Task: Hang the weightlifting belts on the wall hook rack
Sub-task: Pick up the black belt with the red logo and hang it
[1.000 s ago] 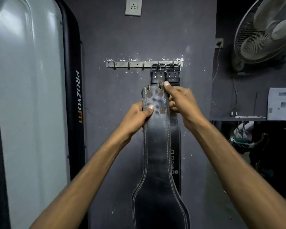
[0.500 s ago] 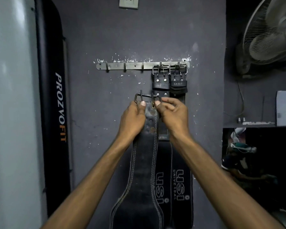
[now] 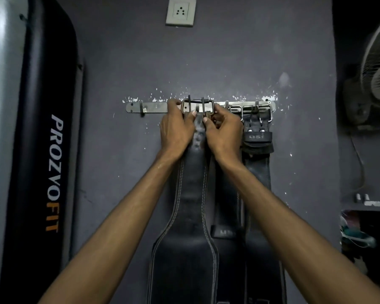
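Observation:
A metal hook rack (image 3: 154, 107) runs across the grey wall. I hold a black stitched weightlifting belt (image 3: 191, 189) by its top end, its metal buckle (image 3: 198, 106) raised level with the rack's middle. My left hand (image 3: 176, 128) grips the left side of the buckle end and my right hand (image 3: 223, 130) grips the right side. Whether the buckle sits on a hook is hidden by my fingers. Two other black belts hang to the right: one (image 3: 227, 194) partly behind my right arm, and one (image 3: 258, 172) marked USI at the rack's right end.
A tall black and grey padded panel (image 3: 46, 150) marked PROZVOFIT stands against the wall on the left. A wall socket (image 3: 180, 12) sits above the rack. A fan (image 3: 377, 73) and a cluttered dark shelf (image 3: 369, 207) are on the right. One free hook (image 3: 142, 108) shows at the rack's left.
Both hands have lifted the belt's buckle end from below the hung buckles up to the rack's level. The view has moved closer to the wall.

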Demonstrator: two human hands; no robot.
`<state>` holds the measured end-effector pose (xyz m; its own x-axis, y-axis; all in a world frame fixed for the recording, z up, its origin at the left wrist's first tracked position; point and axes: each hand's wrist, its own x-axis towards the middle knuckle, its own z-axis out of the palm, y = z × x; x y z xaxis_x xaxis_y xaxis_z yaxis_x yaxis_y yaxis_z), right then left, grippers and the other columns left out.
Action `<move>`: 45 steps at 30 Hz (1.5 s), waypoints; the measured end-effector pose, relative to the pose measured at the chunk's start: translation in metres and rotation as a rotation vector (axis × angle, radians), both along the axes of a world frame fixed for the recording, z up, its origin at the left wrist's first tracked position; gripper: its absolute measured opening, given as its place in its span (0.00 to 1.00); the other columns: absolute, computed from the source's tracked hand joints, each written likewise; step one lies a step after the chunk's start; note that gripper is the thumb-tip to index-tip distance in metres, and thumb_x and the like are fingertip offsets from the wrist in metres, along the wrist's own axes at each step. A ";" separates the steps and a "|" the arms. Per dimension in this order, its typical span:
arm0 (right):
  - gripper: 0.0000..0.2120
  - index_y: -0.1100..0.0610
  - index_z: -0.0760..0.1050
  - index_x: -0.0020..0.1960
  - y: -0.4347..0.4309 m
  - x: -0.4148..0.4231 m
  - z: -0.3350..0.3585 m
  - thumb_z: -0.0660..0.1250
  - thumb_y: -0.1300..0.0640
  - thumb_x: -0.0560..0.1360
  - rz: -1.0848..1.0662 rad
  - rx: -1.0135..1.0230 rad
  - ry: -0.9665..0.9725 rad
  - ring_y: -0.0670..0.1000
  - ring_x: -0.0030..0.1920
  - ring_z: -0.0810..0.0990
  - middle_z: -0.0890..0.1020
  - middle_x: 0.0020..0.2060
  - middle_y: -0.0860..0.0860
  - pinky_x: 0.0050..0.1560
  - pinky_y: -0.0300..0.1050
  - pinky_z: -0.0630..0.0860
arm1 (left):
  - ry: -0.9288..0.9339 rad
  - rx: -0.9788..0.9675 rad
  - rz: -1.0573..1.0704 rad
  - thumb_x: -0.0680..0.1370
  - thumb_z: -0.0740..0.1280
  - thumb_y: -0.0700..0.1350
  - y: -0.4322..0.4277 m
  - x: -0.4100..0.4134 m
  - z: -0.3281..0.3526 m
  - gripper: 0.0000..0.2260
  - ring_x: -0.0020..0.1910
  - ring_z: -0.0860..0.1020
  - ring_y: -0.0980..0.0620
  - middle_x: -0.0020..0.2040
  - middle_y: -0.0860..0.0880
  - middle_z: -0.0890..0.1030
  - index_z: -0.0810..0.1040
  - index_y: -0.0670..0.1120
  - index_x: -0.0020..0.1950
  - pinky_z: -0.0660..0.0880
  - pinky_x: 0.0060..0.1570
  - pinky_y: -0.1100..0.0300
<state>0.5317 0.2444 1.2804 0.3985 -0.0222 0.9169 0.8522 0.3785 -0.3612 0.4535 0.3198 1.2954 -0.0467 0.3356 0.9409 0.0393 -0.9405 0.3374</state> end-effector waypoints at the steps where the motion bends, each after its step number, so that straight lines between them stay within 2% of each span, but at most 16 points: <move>1: 0.21 0.58 0.79 0.68 0.005 0.006 0.009 0.73 0.61 0.75 -0.036 -0.013 -0.014 0.49 0.43 0.84 0.87 0.44 0.52 0.51 0.50 0.82 | 0.008 0.008 0.025 0.80 0.67 0.48 0.010 0.007 0.010 0.17 0.50 0.81 0.38 0.47 0.43 0.82 0.73 0.41 0.65 0.73 0.45 0.51; 2: 0.18 0.58 0.81 0.65 0.012 0.014 0.018 0.73 0.60 0.75 -0.071 -0.031 -0.029 0.51 0.45 0.85 0.88 0.44 0.53 0.50 0.48 0.81 | 0.020 0.023 0.047 0.80 0.67 0.48 0.019 0.014 0.018 0.15 0.51 0.81 0.38 0.49 0.41 0.83 0.76 0.42 0.63 0.75 0.46 0.50; 4: 0.10 0.57 0.85 0.55 0.022 0.028 0.028 0.73 0.58 0.74 -0.164 -0.067 -0.087 0.53 0.43 0.84 0.87 0.41 0.52 0.42 0.45 0.76 | 0.042 0.043 0.096 0.80 0.66 0.50 0.035 0.026 0.028 0.13 0.51 0.81 0.38 0.50 0.40 0.84 0.80 0.42 0.59 0.75 0.47 0.51; 7: 0.03 0.57 0.85 0.45 0.034 0.039 0.027 0.71 0.61 0.73 -0.350 -0.166 -0.189 0.54 0.41 0.82 0.84 0.40 0.55 0.39 0.41 0.65 | 0.070 0.057 0.200 0.81 0.65 0.51 0.052 0.041 0.021 0.18 0.56 0.79 0.36 0.52 0.38 0.83 0.77 0.45 0.69 0.74 0.50 0.51; 11: 0.08 0.61 0.81 0.55 0.034 0.034 0.012 0.70 0.64 0.76 -0.434 -0.201 -0.239 0.55 0.46 0.78 0.81 0.50 0.56 0.42 0.44 0.68 | 0.044 0.109 0.213 0.81 0.64 0.51 0.058 0.045 0.000 0.22 0.54 0.79 0.39 0.51 0.39 0.82 0.73 0.45 0.74 0.72 0.51 0.51; 13: 0.11 0.60 0.79 0.58 0.029 0.031 0.008 0.71 0.64 0.75 -0.394 -0.181 -0.218 0.51 0.45 0.75 0.81 0.51 0.54 0.42 0.37 0.63 | 0.062 0.120 0.227 0.81 0.65 0.53 0.057 0.039 -0.004 0.22 0.53 0.78 0.41 0.50 0.41 0.82 0.73 0.46 0.73 0.71 0.50 0.52; 15: 0.14 0.60 0.79 0.59 0.025 0.028 0.004 0.73 0.65 0.74 -0.368 -0.176 -0.216 0.49 0.46 0.74 0.81 0.51 0.52 0.43 0.35 0.65 | 0.107 0.108 0.230 0.79 0.66 0.54 0.058 0.033 -0.008 0.21 0.51 0.78 0.45 0.50 0.44 0.81 0.76 0.48 0.69 0.70 0.47 0.54; 17: 0.17 0.59 0.79 0.60 0.019 0.023 -0.004 0.73 0.67 0.72 -0.325 -0.165 -0.224 0.51 0.49 0.78 0.82 0.52 0.53 0.47 0.36 0.69 | 0.144 0.086 0.216 0.75 0.69 0.56 0.058 0.025 -0.017 0.21 0.50 0.79 0.46 0.50 0.47 0.82 0.78 0.50 0.65 0.73 0.47 0.55; 20: 0.19 0.60 0.79 0.61 0.010 0.014 -0.021 0.72 0.68 0.71 -0.278 -0.165 -0.221 0.47 0.51 0.77 0.83 0.53 0.53 0.49 0.30 0.64 | 0.183 0.056 0.187 0.72 0.73 0.56 0.050 0.008 -0.038 0.23 0.50 0.81 0.46 0.49 0.49 0.83 0.78 0.50 0.65 0.78 0.50 0.52; 24: 0.18 0.59 0.79 0.61 -0.002 0.001 -0.051 0.72 0.67 0.72 -0.227 -0.197 -0.214 0.49 0.54 0.80 0.83 0.54 0.53 0.57 0.38 0.75 | 0.235 0.046 0.130 0.73 0.74 0.54 0.035 -0.019 -0.079 0.22 0.47 0.80 0.51 0.46 0.52 0.82 0.78 0.49 0.66 0.75 0.48 0.56; 26: 0.17 0.58 0.80 0.60 -0.009 -0.008 -0.073 0.73 0.66 0.72 -0.206 -0.229 -0.179 0.48 0.52 0.81 0.83 0.53 0.51 0.56 0.40 0.78 | 0.268 0.047 0.097 0.74 0.74 0.54 0.028 -0.035 -0.104 0.21 0.44 0.78 0.53 0.45 0.53 0.81 0.79 0.49 0.64 0.74 0.47 0.57; 31: 0.12 0.55 0.81 0.54 -0.018 -0.028 -0.149 0.73 0.65 0.72 -0.129 -0.327 -0.081 0.44 0.43 0.80 0.83 0.47 0.48 0.48 0.36 0.78 | 0.384 -0.057 0.011 0.74 0.74 0.53 0.018 -0.066 -0.184 0.16 0.36 0.74 0.61 0.43 0.56 0.80 0.80 0.52 0.60 0.74 0.42 0.62; 35: 0.11 0.54 0.81 0.52 -0.021 -0.039 -0.236 0.73 0.66 0.73 -0.050 -0.477 0.013 0.42 0.40 0.81 0.83 0.45 0.47 0.44 0.37 0.80 | 0.500 -0.201 -0.053 0.74 0.75 0.50 0.015 -0.087 -0.273 0.14 0.35 0.74 0.64 0.44 0.57 0.80 0.81 0.52 0.58 0.71 0.40 0.68; 39: 0.10 0.53 0.82 0.50 -0.026 -0.042 -0.331 0.73 0.65 0.72 -0.020 -0.611 0.121 0.42 0.35 0.80 0.83 0.44 0.47 0.41 0.37 0.80 | 0.607 -0.407 -0.079 0.74 0.75 0.48 0.012 -0.107 -0.370 0.13 0.32 0.75 0.61 0.43 0.53 0.81 0.82 0.51 0.57 0.75 0.39 0.64; 42: 0.10 0.54 0.82 0.50 -0.032 -0.044 -0.405 0.72 0.65 0.73 0.016 -0.734 0.159 0.43 0.38 0.81 0.83 0.45 0.47 0.42 0.39 0.80 | 0.663 -0.527 -0.089 0.73 0.76 0.43 0.002 -0.120 -0.443 0.12 0.31 0.76 0.62 0.41 0.52 0.82 0.82 0.49 0.56 0.77 0.38 0.61; 45: 0.09 0.54 0.82 0.51 -0.039 -0.046 -0.486 0.73 0.65 0.73 0.079 -0.852 0.213 0.43 0.44 0.82 0.84 0.46 0.47 0.48 0.39 0.81 | 0.760 -0.659 -0.062 0.72 0.75 0.39 -0.013 -0.130 -0.517 0.13 0.34 0.77 0.63 0.42 0.50 0.82 0.82 0.47 0.56 0.75 0.39 0.70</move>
<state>0.4861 0.2056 0.7941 0.5339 0.6703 0.5154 0.7174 -0.0365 -0.6957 0.3234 0.3072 0.7786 0.5240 0.7809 0.3401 0.4174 -0.5835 0.6966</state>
